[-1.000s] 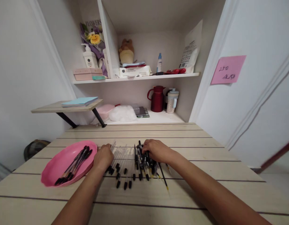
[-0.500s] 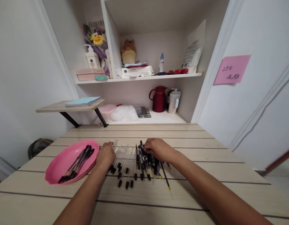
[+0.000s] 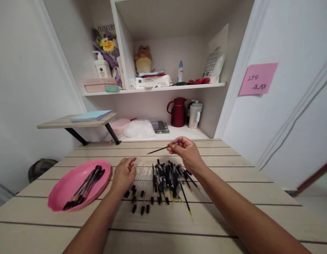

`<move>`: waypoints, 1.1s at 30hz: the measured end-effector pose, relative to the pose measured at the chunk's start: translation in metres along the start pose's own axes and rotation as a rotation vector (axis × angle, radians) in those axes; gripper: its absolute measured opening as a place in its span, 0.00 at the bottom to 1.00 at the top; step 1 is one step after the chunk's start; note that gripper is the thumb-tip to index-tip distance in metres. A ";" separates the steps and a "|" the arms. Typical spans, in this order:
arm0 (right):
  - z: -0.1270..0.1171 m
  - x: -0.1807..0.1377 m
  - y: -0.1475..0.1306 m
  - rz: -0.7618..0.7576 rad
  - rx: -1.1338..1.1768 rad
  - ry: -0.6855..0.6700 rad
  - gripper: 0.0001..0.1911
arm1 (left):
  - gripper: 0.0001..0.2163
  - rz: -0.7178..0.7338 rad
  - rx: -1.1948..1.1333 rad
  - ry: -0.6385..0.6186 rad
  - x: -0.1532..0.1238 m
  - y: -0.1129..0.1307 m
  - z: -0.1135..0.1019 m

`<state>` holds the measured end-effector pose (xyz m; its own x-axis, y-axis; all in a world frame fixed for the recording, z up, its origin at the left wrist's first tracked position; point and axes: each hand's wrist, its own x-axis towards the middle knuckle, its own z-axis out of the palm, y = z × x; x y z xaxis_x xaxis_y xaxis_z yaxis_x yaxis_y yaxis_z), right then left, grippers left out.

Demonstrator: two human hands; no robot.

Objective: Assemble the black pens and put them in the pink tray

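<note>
My left hand [image 3: 124, 175] is closed around a clear pen barrel [image 3: 138, 157], its open end tilted up to the right. My right hand [image 3: 185, 150] pinches a pen refill [image 3: 158, 150], raised above the table with its dark, thin end pointing left. Below it lies a heap of black refills and pen parts [image 3: 167, 176]. Left of the heap, several clear barrels with black end caps [image 3: 142, 210] lie side by side. The pink dish [image 3: 56, 197] stands left of my left hand and holds several pens [image 3: 85, 187].
The slatted wooden table [image 3: 153, 236] meets a white shelf unit at the back. A small raised stand [image 3: 100, 123] carries blue paper [image 3: 90, 115] at the back left. On the lower shelf are a red jug [image 3: 178, 113], a speckled cup [image 3: 194, 115] and a white plastic bag [image 3: 139, 128].
My right hand has risen out of the heap with a refill between its fingers. My left hand has shifted slightly right, lifting the clear barrel.
</note>
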<state>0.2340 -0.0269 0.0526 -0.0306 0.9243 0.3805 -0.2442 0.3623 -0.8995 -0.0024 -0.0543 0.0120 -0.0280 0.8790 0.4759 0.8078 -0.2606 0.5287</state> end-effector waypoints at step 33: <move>0.014 -0.009 0.003 0.124 0.113 -0.053 0.10 | 0.16 -0.353 -0.998 -0.448 -0.027 0.037 0.021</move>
<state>0.2204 -0.0359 0.0494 -0.1181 0.9523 0.2813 -0.3423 0.2269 -0.9118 0.0407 -0.0793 0.0038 0.2136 0.9769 0.0030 -0.0350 0.0045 0.9994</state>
